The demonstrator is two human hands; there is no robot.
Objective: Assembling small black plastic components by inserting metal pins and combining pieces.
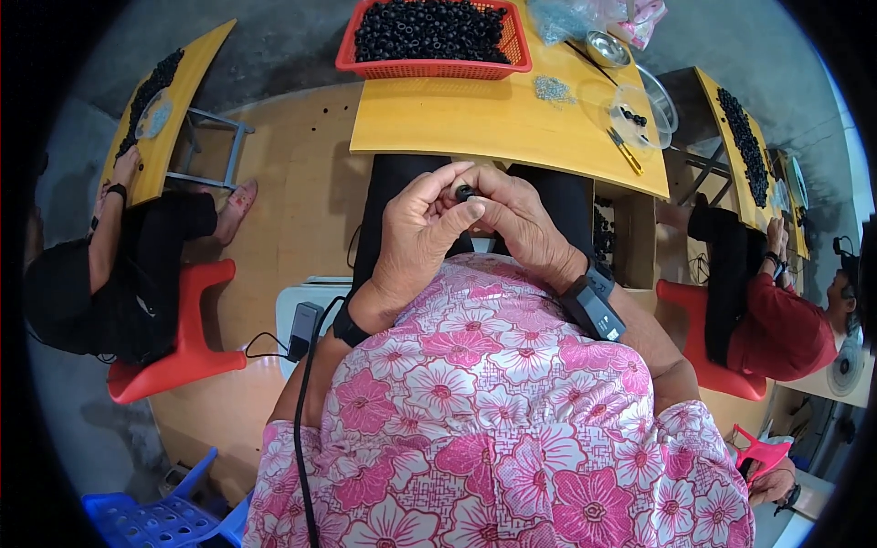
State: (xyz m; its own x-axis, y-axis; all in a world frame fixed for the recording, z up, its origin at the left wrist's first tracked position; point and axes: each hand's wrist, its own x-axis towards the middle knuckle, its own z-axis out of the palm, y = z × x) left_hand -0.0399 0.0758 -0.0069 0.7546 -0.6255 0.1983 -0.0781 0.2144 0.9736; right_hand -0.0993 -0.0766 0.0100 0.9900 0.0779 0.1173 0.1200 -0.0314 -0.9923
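Grip: left hand (413,239) and right hand (517,219) meet above the lap, fingertips of both pinched on a small black part (464,193) — held between them.
Part: dark, rounded, smooth; details too small to tell.
Position: just short of the near edge of the yellow wooden table (475,123).
Around: red mesh basket (429,38) heaped with black pieces — far side; clear bowl (634,116) to the right.

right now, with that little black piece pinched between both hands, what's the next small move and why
Probably keep working the small black piece at the fingertips: both the left hand and right hand close on it above the lap, short of the yellow table, where the red basket holds many more.
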